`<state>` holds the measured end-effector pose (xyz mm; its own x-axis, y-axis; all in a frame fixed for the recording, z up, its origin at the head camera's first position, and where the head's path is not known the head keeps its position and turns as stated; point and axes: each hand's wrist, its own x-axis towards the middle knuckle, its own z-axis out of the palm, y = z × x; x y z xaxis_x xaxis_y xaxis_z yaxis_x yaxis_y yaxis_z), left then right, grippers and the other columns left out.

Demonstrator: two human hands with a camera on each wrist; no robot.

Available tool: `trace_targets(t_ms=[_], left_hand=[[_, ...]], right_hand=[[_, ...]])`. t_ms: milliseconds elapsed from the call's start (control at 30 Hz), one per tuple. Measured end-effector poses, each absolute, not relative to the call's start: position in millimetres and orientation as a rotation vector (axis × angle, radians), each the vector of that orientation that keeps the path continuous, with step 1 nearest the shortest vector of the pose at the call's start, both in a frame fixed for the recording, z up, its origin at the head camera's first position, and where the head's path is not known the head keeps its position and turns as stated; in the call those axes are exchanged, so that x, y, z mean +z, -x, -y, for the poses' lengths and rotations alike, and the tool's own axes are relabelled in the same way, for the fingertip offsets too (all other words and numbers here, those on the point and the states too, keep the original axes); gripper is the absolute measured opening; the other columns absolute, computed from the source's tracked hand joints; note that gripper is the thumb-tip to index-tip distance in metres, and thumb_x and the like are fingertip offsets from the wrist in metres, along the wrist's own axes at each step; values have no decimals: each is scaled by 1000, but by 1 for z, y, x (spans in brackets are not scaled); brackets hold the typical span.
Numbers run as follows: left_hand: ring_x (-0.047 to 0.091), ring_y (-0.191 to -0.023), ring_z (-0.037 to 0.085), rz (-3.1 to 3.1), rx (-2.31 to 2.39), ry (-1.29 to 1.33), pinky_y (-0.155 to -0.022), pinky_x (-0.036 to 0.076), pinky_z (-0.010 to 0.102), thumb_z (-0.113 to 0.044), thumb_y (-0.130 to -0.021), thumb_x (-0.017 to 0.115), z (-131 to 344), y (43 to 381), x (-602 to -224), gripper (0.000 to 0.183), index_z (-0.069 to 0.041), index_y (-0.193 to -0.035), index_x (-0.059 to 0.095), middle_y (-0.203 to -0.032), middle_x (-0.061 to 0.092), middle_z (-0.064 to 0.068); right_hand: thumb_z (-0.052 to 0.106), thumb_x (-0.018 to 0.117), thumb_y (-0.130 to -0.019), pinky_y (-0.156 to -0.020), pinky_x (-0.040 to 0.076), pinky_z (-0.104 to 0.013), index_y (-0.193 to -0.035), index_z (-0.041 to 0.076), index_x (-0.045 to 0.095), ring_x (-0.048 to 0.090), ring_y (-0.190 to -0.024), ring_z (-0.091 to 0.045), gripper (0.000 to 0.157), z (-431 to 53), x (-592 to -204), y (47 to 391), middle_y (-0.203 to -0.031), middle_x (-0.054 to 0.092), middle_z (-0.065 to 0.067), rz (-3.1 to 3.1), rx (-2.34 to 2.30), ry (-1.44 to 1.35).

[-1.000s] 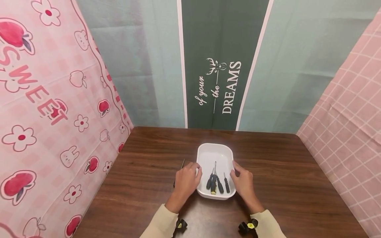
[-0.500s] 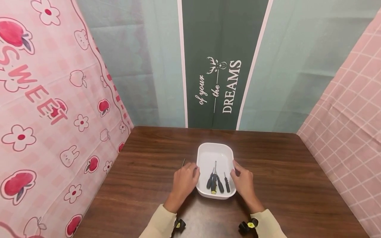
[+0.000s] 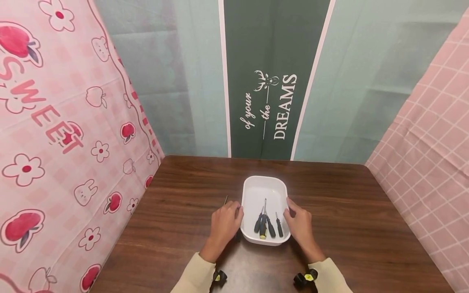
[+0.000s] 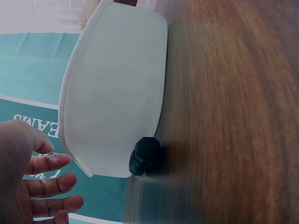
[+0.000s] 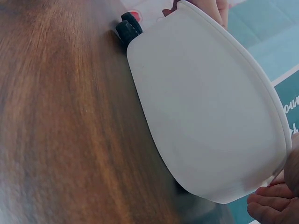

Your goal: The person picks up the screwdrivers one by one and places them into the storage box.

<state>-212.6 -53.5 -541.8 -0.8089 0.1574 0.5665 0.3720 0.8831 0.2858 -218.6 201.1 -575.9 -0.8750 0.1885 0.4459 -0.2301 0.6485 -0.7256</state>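
Observation:
A white plastic tub (image 3: 261,189) stands on the table, with several dark-handled screwdrivers (image 3: 263,228) lying inside. One of them has a yellow end on its handle. My right hand (image 3: 299,223) grips the tub's right rim, thumb over the inside and fingers outside. At the left side, my left hand (image 3: 224,221) is right at the rim with loosely bent fingers; the left wrist view shows these fingers (image 4: 51,184) apart from the tub wall. Another screwdriver (image 3: 226,200) lies left of the tub, mostly hidden by the left hand; its black handle (image 4: 145,154) shows in the left wrist view.
The brown wood-grain table (image 3: 183,183) reaches back to a green and teal curtain (image 3: 198,101). A pink printed cloth (image 3: 73,162) hangs at the left and a pink checked cloth (image 3: 425,162) at the right. Black bands (image 3: 305,278) sit on both wrists.
My left hand has shifted slightly left, its thumb drawing back from over the tub's rim. The right hand, tub and screwdrivers stay where they were.

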Motion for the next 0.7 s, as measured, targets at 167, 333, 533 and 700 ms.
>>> trace_targets(t_ms=[167,333,533,700], left_hand=[[68,-65,23,2514,-520,370,-54,50,37,-26,-92,68,56,212,-542,14,-14,-85,71,-80,69,0],[68,-63,25,2512,-502,340,-51,48,38,-25,-91,70,59,214,-543,13,-14,-84,72,-78,69,1],[66,-60,25,2522,-480,308,-50,47,37,-27,-92,69,64,218,-542,16,-13,-84,72,-77,70,3],[65,-58,25,2539,-468,281,-49,46,37,-27,-92,69,70,218,-544,17,-13,-84,72,-75,69,4]], right_hand=[[-6,69,-85,-96,47,-54,-124,-6,67,63,-114,-43,39,-201,-575,218,-121,67,-23,2377,1150,-41],[-6,69,-85,-96,48,-53,-124,-6,67,64,-114,-42,39,-202,-575,220,-121,67,-23,2384,1147,-37],[-5,69,-85,-96,48,-54,-124,-6,67,64,-114,-43,39,-202,-572,221,-122,66,-23,2388,1140,-39],[-4,69,-86,-96,47,-55,-125,-6,67,63,-114,-43,39,-201,-572,220,-122,66,-23,2405,1139,-29]])
